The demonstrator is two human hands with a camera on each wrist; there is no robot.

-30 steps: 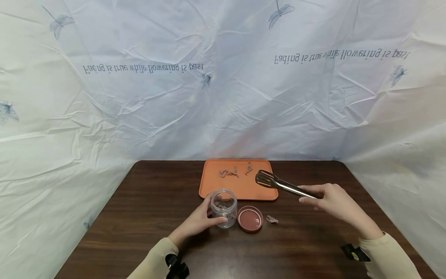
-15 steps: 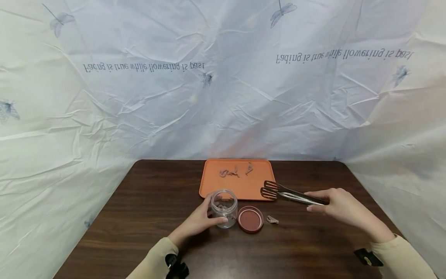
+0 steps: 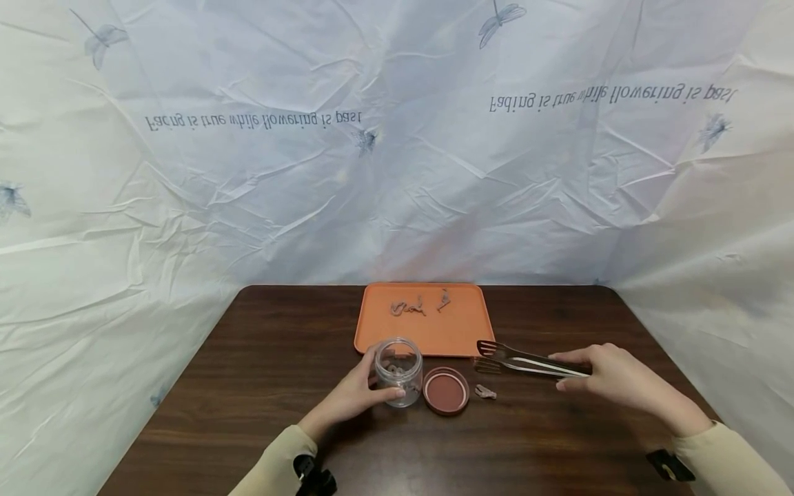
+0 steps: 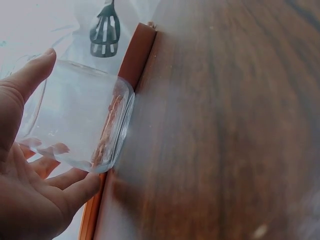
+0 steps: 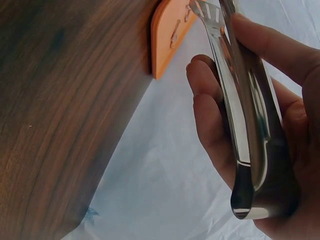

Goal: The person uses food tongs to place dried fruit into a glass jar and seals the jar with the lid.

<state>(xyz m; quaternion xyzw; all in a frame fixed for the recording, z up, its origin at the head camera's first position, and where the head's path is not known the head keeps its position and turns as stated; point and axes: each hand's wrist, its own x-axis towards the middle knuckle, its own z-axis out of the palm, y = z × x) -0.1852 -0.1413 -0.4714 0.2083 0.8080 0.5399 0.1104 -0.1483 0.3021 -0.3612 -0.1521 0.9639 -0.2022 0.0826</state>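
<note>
My left hand (image 3: 356, 396) grips a clear jar (image 3: 400, 377) from its left side, thumb in front. Inside lie several small pinkish-brown twisted pieces (image 4: 111, 125), seen through the wall in the left wrist view. My right hand (image 3: 614, 375) holds metal tongs (image 3: 546, 365) with slotted ends. Their tips are spread apart and point left, just off the tray's near right corner, with nothing between them. Right of the jar lies a reddish-brown round lid (image 3: 446, 391), inner side up. A single pinkish-brown piece (image 3: 486, 392) rests on the table beside it, nearer me than the tong tips.
An orange tray (image 3: 455, 334) stands behind the jar at the table's far edge. Several more twisted pieces (image 3: 407, 308) lie on its far half. Dark wood table (image 3: 285, 351) surrounds everything, and a pale printed sheet (image 3: 397, 193) hangs behind and at both sides.
The tongs have come off the tray, moving right and toward me, and their tips have spread apart. My left hand and the jar have stayed in place.
</note>
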